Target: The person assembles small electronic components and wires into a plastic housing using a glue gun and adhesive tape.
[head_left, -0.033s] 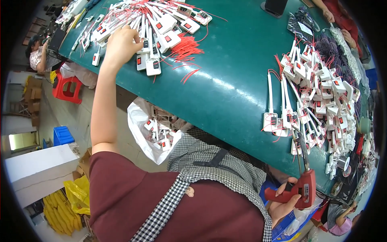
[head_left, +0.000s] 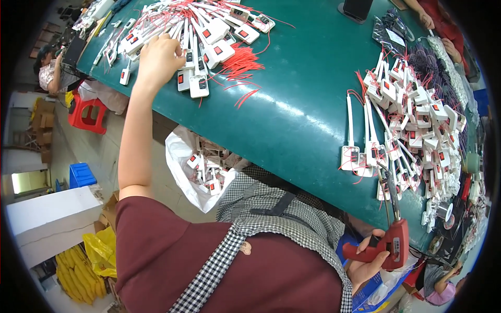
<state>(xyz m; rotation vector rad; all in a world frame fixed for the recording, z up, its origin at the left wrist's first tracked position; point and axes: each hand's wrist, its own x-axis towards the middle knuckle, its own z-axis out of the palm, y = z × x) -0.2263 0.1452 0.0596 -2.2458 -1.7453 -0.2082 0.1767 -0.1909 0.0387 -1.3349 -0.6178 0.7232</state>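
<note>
My left hand (head_left: 158, 61) reaches over a fanned-out pile of white switch housings (head_left: 213, 32) with red rocker switches, long white stems and thin red wires. Its fingers are curled down among the housings; what they grip is hidden. A loose bundle of short red wires (head_left: 241, 61) lies just right of that pile. In my right hand (head_left: 365, 267) is a red soldering gun (head_left: 395, 244), its fingers wrapped round the handle. The gun's metal tip points up the table, close to a second heap of white switch housings (head_left: 412, 112).
The green table (head_left: 292, 130) carries a dark stand (head_left: 356, 9) and a bagged black cable (head_left: 389, 34). A white sack (head_left: 180, 172) of switch parts hangs open below its edge. A solder spool (head_left: 445, 210) sits at right. Co-workers' hands (head_left: 427, 22) are at the far right.
My left hand and forearm have shifted very slightly to the right. My right hand and the soldering gun stay where they were.
</note>
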